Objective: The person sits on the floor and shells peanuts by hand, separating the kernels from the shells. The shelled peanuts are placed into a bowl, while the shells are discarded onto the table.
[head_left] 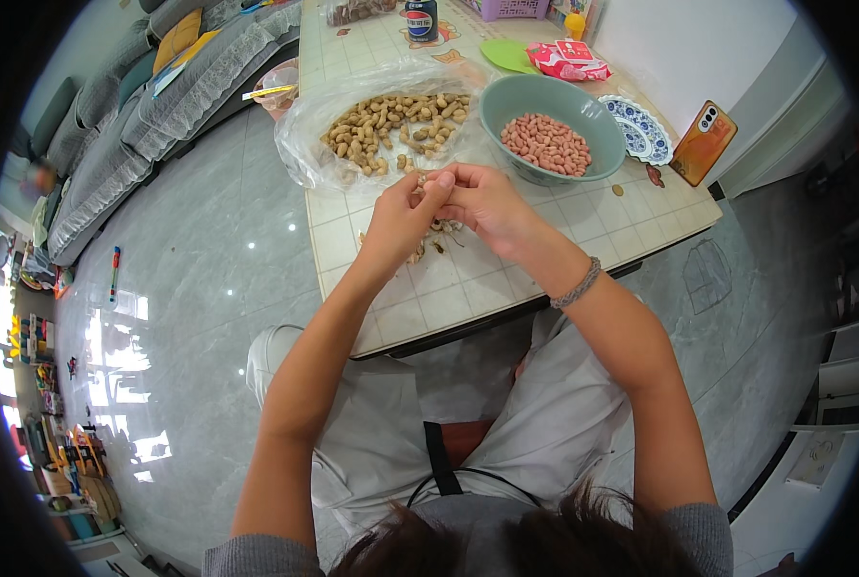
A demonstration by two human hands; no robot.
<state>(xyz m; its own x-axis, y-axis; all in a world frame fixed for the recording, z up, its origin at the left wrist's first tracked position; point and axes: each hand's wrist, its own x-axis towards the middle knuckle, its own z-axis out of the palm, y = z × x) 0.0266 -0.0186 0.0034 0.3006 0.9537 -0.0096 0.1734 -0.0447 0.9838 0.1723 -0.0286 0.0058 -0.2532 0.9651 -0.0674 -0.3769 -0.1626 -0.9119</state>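
Note:
My left hand (404,216) and my right hand (483,205) meet over the table, fingertips together. Pinched between them is a small pale peanut (421,180), mostly hidden by the fingers. Just beyond lies a clear plastic bag (303,144), spread wide with unshelled peanuts (361,133) on it. To the right of the bag stands a green bowl (498,94) holding a layer of shelled pink peanuts (545,144). Broken peanut shells (419,252) lie on the tabletop beneath my hands, partly covered by them.
A smartphone (704,144) leans upright at the right edge, near a blue-and-white plate (635,130). Farther back are a Pepsi can (421,21), a red-and-white packet (570,61), a green leaf-shaped item (505,54) and a purple basket (512,9). A bin (278,83) stands left of the table (458,296).

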